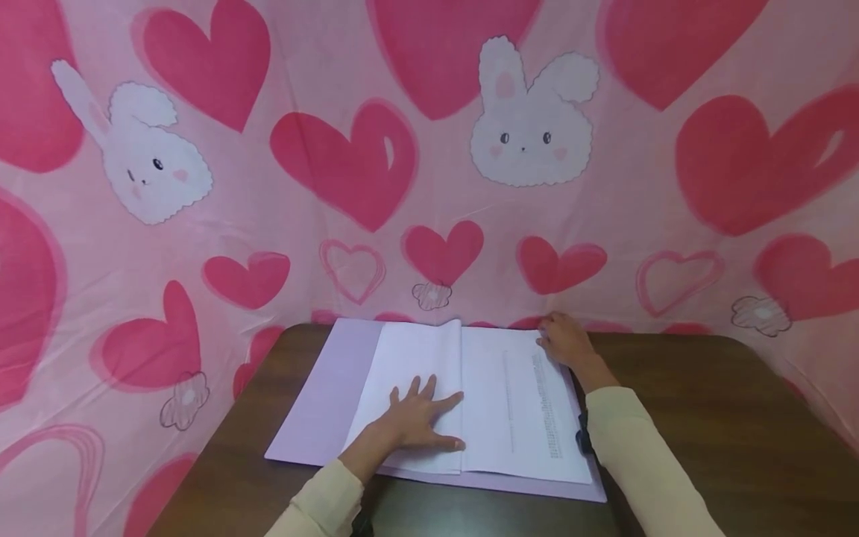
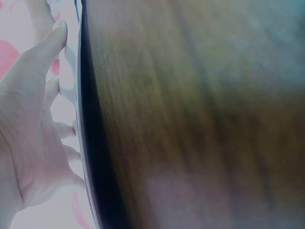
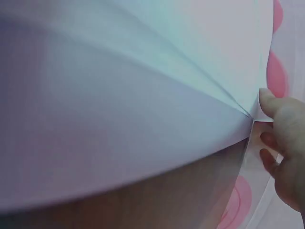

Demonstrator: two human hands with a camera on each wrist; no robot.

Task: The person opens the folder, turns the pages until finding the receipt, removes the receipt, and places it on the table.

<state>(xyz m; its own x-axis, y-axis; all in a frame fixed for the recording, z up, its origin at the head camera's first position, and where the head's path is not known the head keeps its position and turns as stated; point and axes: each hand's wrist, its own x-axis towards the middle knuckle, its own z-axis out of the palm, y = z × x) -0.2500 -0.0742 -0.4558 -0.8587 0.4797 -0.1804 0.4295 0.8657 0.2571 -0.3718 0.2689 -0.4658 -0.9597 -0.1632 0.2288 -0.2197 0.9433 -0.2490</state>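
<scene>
A lilac folder [image 1: 321, 403] lies open on the table, with white paper sheets spread to both sides of its middle fold. Spread fingers of my left hand [image 1: 414, 419] rest on the left page [image 1: 403, 343], the thumb reaching toward the fold. At the far right corner of the printed right page [image 1: 486, 403], my right hand [image 1: 567, 341] pinches the paper. The right wrist view shows the thumb [image 3: 268, 102] on that corner, where the sheets [image 3: 200, 43] draw together, with other fingers curled below. In the left wrist view the left hand [image 2: 33, 109] is seen edge-on to the folder.
The dark brown wooden table [image 1: 698, 418] extends on both sides of the folder. Behind it hangs a pink cloth [image 1: 443, 201] printed with hearts and rabbit faces, close to the table's far edge.
</scene>
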